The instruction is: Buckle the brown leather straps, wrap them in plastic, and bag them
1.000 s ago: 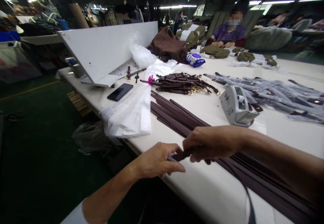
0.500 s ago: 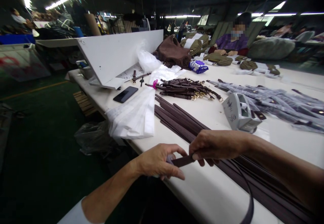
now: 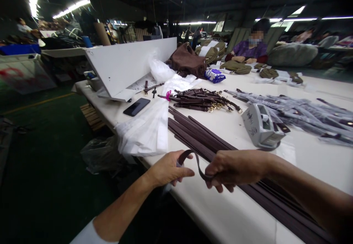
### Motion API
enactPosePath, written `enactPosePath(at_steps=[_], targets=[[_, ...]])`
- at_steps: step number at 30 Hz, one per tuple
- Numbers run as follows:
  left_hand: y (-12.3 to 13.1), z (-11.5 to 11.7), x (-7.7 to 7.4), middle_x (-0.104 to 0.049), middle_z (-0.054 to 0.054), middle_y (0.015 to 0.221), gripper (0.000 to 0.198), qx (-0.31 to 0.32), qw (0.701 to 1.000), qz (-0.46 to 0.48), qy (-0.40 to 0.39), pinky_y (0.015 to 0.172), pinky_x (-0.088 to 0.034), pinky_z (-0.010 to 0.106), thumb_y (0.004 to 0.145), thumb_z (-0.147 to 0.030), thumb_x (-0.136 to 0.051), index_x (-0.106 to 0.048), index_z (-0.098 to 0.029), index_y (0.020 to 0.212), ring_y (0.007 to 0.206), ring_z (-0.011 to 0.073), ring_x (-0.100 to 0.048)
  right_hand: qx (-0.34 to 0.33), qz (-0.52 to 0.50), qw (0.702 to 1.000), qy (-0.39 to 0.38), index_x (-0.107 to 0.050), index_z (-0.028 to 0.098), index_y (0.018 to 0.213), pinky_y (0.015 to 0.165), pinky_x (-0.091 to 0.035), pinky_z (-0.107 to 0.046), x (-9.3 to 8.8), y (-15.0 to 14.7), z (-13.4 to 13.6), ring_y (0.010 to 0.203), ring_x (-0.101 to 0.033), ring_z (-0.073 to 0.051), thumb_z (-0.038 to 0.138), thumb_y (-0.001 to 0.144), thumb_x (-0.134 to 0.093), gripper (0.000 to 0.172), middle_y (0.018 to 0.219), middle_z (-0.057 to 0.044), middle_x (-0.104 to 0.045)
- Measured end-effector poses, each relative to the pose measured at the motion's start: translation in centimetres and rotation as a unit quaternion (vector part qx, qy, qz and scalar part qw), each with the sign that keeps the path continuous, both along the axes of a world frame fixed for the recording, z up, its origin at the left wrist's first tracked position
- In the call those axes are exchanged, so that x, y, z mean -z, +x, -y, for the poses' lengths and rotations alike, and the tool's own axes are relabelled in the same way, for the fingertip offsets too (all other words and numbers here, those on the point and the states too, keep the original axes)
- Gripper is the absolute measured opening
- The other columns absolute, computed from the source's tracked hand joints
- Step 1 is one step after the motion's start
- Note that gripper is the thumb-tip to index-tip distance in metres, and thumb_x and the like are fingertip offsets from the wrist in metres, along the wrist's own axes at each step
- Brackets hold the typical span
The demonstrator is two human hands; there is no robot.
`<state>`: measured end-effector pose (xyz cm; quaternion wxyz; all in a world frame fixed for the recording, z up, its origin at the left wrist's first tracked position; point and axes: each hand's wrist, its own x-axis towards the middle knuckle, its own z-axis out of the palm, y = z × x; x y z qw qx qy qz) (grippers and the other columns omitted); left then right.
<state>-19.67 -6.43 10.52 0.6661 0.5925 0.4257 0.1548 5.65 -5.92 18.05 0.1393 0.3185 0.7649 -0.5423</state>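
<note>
At the near edge of the white table (image 3: 237,214) both my hands grip one dark brown leather strap (image 3: 196,160). My left hand (image 3: 168,168) pinches its end between thumb and fingers. My right hand (image 3: 234,167) is closed on the strap a little further along, so the piece between the hands bends in a curve. Just behind the hands lies a row of long brown straps (image 3: 198,133), running diagonally across the table.
A grey tape dispenser (image 3: 260,125) stands behind my right wrist. A stack of white bags (image 3: 146,130), a black phone (image 3: 136,107), a heap of short buckled straps (image 3: 204,100) and bagged straps (image 3: 309,113) lie further back. A person (image 3: 249,47) sits at the table's far side.
The strap between my hands was held straight; now it is bent into a curve, its end curling up over my left hand. Both hands keep their grip.
</note>
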Motion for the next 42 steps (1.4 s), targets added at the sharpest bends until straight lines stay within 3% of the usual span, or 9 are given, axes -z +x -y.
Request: enactPosePath(at_steps=[5,11,17,22,25,29,34,37,42], targets=[[-1.7,0.1,0.3,-0.053,-0.004,0.064,0.054,0.120,0.990,-0.060,-0.036,0.036,-0.037,0.012,0.064,-0.028,-0.073,-0.053,-0.020,0.113,0.042,0.0047,-0.044,0.085,0.035,0.995,0.033,-0.054,0.014,0.080,0.047,-0.041,-0.016,-2.6,1.7,-0.4,0.050,-0.052,-0.008,0.023,0.086,-0.043,0.015,0.064,0.000,-0.055],[1.6,1.0,-0.1,-0.047,-0.006,0.057,0.058,0.180,0.984,-0.004,-0.001,0.037,-0.036,0.013,0.060,-0.032,-0.077,-0.056,-0.019,0.112,0.042,0.0056,-0.043,-0.033,0.017,0.997,0.073,-0.057,0.015,0.076,0.044,-0.037,-0.016,-2.5,-2.0,-1.4,0.047,-0.048,-0.008,0.011,0.078,-0.050,0.008,0.058,0.004,-0.050],[0.2,0.8,-0.4,-0.048,-0.006,0.053,0.042,0.070,0.995,-0.056,-0.042,0.034,-0.034,0.012,0.068,-0.031,-0.068,-0.055,-0.015,0.105,0.039,0.0054,-0.041,0.066,0.079,0.965,0.240,-0.060,0.016,0.067,0.042,-0.030,-0.017,-2.9,1.0,-2.8,0.045,-0.042,-0.007,0.013,0.079,-0.050,0.016,0.052,0.004,-0.050],[2.0,0.7,-0.6,-0.046,-0.006,0.050,0.040,0.070,0.997,0.003,-0.037,0.035,-0.037,0.012,0.069,-0.031,-0.067,-0.055,-0.015,0.104,0.039,0.0058,-0.043,0.019,-0.101,0.980,0.172,-0.064,0.015,0.081,0.047,-0.036,-0.017,-1.1,-1.2,-2.5,0.050,-0.045,-0.007,0.013,0.081,-0.050,0.014,0.061,0.003,-0.054],[3.0,0.7,-0.7,-0.045,-0.006,0.050,0.036,0.017,0.999,0.029,-0.024,0.034,-0.035,0.012,0.072,-0.034,-0.065,-0.054,-0.014,0.100,0.038,0.0052,-0.041,0.113,-0.189,0.968,0.118,-0.060,0.015,0.092,0.052,-0.042,-0.019,0.6,-2.8,-2.4,0.055,-0.050,-0.009,0.014,0.082,-0.049,0.015,0.067,0.002,-0.055],[3.2,0.5,-0.8,-0.047,-0.005,0.052,0.029,-0.039,0.996,0.080,0.021,0.034,-0.034,0.012,0.076,-0.037,-0.061,-0.052,-0.013,0.090,0.037,0.0048,-0.040,0.241,-0.309,0.918,0.055,-0.052,0.017,0.101,0.057,-0.050,-0.025,2.6,-3.6,-2.5,0.063,-0.057,-0.012,0.023,0.079,-0.057,0.023,0.087,-0.003,-0.056],[3.3,0.1,-1.3,-0.047,-0.006,0.054,0.039,-0.161,0.976,0.117,0.086,0.034,-0.033,0.013,0.083,-0.038,-0.055,-0.044,-0.017,0.114,0.037,0.0050,-0.039,0.470,-0.358,0.786,0.180,-0.047,0.021,0.117,0.074,-0.051,-0.032,5.6,-4.9,-0.4,0.089,-0.059,-0.020,0.035,0.081,-0.059,0.041,0.105,-0.008,-0.057],[3.8,-0.1,-1.7,-0.056,-0.003,0.072,0.057,-0.216,0.954,0.149,0.145,0.040,-0.036,0.014,0.086,-0.033,-0.052,-0.022,-0.028,0.134,0.042,0.0043,-0.044,0.469,-0.372,0.795,0.101,-0.044,0.019,0.124,0.092,-0.044,-0.037,7.6,-7.1,2.4,0.109,-0.050,-0.024,0.042,0.084,-0.053,0.047,0.116,-0.010,-0.054],[5.1,-0.3,-2.0,-0.060,-0.001,0.080,0.028,-0.286,0.925,0.171,0.185,0.041,-0.034,0.014,0.088,-0.036,-0.049,-0.046,-0.023,0.113,0.042,0.0026,-0.043,0.521,-0.399,0.752,0.064,-0.047,0.020,0.121,0.086,-0.045,-0.032,10.3,-11.7,5.6,0.105,-0.051,-0.023,0.048,0.090,-0.040,0.043,0.104,-0.007,-0.058]])
